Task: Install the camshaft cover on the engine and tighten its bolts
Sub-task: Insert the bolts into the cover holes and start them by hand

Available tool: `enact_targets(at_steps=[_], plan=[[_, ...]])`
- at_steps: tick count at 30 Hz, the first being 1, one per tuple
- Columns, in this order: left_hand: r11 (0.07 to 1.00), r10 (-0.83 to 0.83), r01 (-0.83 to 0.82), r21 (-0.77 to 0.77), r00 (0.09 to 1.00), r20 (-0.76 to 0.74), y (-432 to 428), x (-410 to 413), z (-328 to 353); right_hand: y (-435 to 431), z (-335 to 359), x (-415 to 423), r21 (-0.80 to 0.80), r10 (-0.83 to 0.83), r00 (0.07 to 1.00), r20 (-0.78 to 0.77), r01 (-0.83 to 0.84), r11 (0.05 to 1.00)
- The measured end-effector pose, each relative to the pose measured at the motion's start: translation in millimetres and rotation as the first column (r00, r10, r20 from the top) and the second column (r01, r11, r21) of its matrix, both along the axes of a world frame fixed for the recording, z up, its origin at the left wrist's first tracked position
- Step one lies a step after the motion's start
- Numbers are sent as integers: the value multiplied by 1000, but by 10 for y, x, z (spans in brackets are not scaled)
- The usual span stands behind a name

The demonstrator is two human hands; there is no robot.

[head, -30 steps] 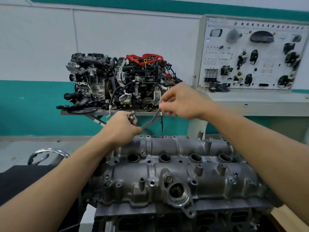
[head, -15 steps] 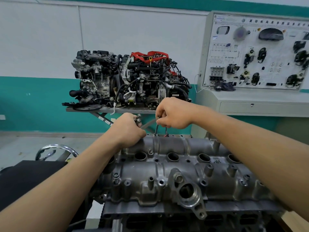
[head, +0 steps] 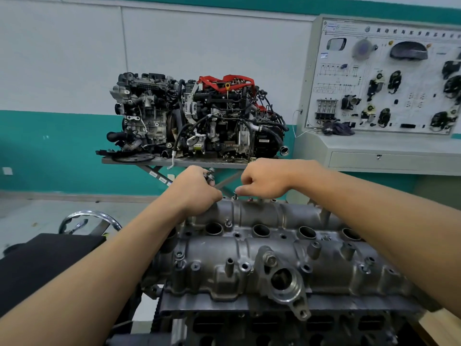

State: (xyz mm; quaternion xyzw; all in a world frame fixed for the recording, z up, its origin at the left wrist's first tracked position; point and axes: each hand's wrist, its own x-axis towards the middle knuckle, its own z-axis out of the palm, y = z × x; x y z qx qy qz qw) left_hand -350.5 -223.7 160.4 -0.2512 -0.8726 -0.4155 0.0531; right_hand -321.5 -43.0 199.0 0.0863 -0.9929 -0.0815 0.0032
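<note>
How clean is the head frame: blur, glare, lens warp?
Head view: light even, no hard shadows; camshaft cover sharp, only mild sheen; wall stripe and display board bow toward the edges, wide-angle; bolts in the left hand and the bolt under the right hand small, slightly soft.

Left hand curled round bolts, right hand pinching a bolt

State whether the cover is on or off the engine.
On: the cover lies flat atop the engine, spanning its whole top.

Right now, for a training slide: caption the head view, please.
Bolt fitting: left hand holds spare bolts; right hand pinches one bolt on the camshaft cover.
</note>
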Motion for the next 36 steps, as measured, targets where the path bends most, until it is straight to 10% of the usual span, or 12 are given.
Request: enact_targets(at_steps=[19, 25, 36], plan=[[1000, -12, 11, -30, 1000, -14, 33, 30, 8, -122, -235, -60, -44, -99, 962, -255, 91, 995], [997, -73, 73, 2, 997, -21, 22, 0, -19, -275, 53, 127, -712, -18, 984, -177, -115, 693], [954, -298, 299, 18, 954, -38, 14, 25, -14, -36, 376, 353, -785, -7, 984, -180, -139, 604]])
